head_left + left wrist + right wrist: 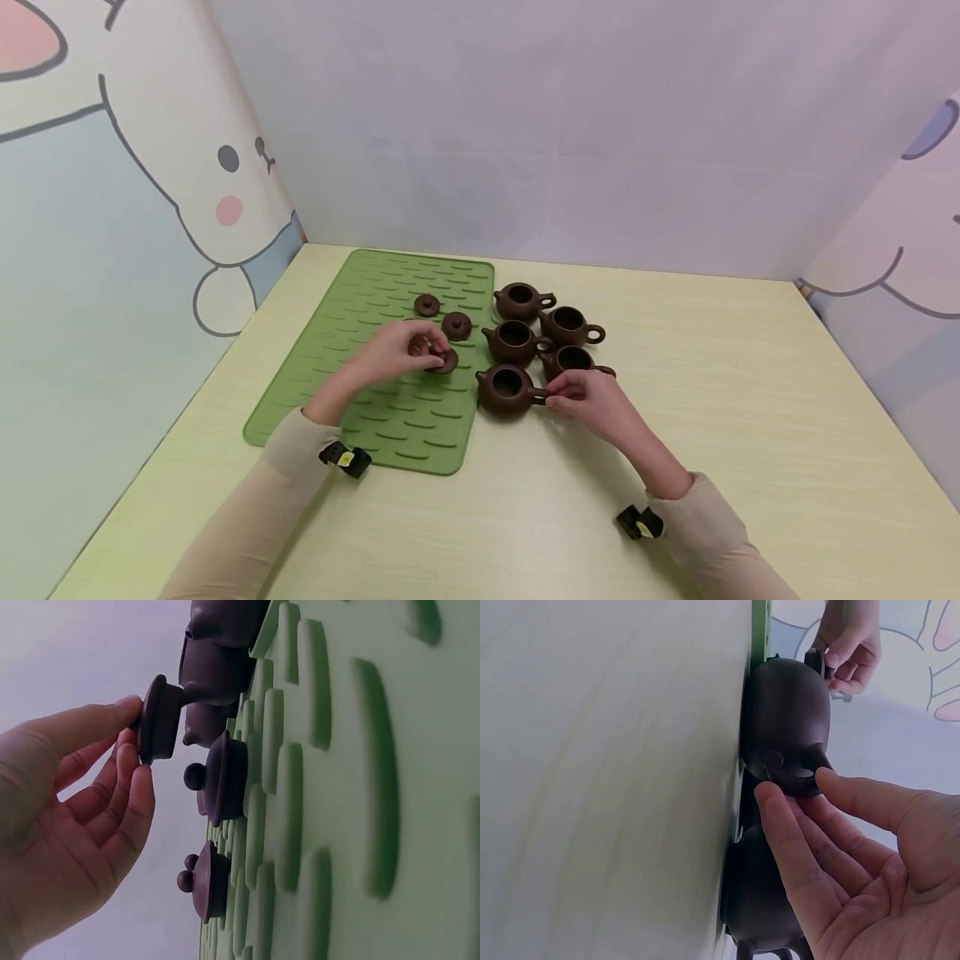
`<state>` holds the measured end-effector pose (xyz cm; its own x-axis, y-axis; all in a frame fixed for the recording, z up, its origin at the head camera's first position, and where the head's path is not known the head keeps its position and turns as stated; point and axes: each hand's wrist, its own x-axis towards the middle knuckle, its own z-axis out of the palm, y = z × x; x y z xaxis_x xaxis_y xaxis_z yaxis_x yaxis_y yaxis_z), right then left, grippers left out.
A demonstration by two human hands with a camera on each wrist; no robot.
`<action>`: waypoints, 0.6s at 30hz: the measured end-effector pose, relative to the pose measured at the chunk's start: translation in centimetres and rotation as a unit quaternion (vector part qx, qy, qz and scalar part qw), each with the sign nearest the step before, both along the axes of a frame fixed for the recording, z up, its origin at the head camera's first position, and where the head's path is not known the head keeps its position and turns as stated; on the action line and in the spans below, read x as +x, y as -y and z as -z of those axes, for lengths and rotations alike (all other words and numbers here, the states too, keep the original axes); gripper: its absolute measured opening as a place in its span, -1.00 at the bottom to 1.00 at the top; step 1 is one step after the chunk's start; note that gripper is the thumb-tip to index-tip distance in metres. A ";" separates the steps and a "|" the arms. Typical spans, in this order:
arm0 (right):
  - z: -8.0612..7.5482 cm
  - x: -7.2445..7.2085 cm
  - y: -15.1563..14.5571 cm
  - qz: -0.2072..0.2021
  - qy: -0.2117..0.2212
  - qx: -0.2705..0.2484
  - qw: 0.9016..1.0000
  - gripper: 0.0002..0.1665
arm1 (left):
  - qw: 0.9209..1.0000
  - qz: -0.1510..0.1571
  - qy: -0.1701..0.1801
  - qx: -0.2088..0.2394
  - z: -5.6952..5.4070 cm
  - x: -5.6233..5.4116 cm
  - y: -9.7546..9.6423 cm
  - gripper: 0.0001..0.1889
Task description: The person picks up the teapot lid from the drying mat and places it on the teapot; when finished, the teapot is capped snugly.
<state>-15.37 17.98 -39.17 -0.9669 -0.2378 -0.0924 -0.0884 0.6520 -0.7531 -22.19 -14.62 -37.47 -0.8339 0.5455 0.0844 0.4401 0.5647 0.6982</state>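
My left hand [390, 354] pinches a dark brown teapot lid [159, 720] by its knob between thumb and fingers, held above the green mat [375, 446]. Two other lids, one farther back [427, 305] and one nearer [457, 326], lie knob up on the mat; more lid edges show partly hidden behind the hand. At the mat's right edge stands the nearest lidless teapot [497, 404], spout left. With thumb and fingertips my right hand [596, 408] pinches this teapot's handle [799, 782]. The held lid hangs to the left of that teapot's open top.
Several more lidless brown teapots stand close together behind: a middle one [513, 340], a far one [519, 302] and others in a right column [568, 327]. The pale wooden table [720, 375] meets a white back wall and printed side panels.
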 end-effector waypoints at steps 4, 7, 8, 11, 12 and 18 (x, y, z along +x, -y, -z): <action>0.0 0.0 0.1 -0.001 -0.002 0.000 1.000 -0.89 | 1.000 0.007 0.000 -0.001 0.0 -0.1 -0.6 -0.85; -0.1 0.0 0.1 -0.005 -0.004 -0.002 1.000 -0.88 | 1.000 0.014 0.004 0.000 0.0 -0.1 -1.1 -0.85; -0.1 0.0 0.1 -0.005 -0.004 -0.002 1.000 -0.88 | 1.000 0.017 0.006 0.001 0.0 -0.1 -1.2 -0.85; -0.1 0.1 0.1 -0.007 -0.006 -0.002 1.000 -0.88 | 0.999 0.029 0.009 0.009 0.0 -0.1 -1.7 -0.85; -0.1 0.1 0.1 -0.007 -0.006 -0.002 1.000 -0.88 | 0.999 0.033 0.010 0.013 -0.1 -0.1 -1.9 -0.85; 0.0 0.0 0.1 -0.007 -0.007 -0.002 1.000 -0.88 | 0.999 0.039 0.009 0.028 -0.1 0.0 -2.9 -0.86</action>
